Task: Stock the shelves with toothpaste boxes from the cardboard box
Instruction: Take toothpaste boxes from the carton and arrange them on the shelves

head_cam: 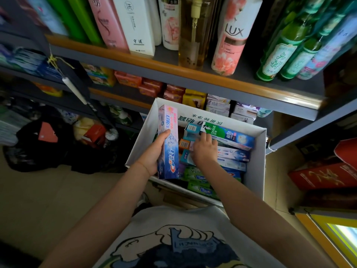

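- Your right hand [205, 151] is down inside the cardboard box [257, 171], fingertips on the near end of the green-and-blue Darlie box [229, 135]; whether the fingers have closed on it I cannot tell
- That Darlie box lies flat on top of the pile, long axis running from your fingertips away to the right and slightly toward you, so the grab end is the left one, right at your hand
- Right hand is the nearer one; your left hand [154, 153] is busy, wrapped round the lower half of a pink-and-blue Crest box [167, 140] held upright over the box's left wall
- More toothpaste boxes [201, 178] lie packed flat underneath, green and blue, mostly parallel
- All are long slim cartons, glossy printed card, sharp edges, light and rigid enough to pinch by the end
- Cardboard box is white-lined, plain matt walls, open top
- Shelves [193, 78] sit above and beyond it, grey boards with an orange lip, stocked with bottles and soap packs
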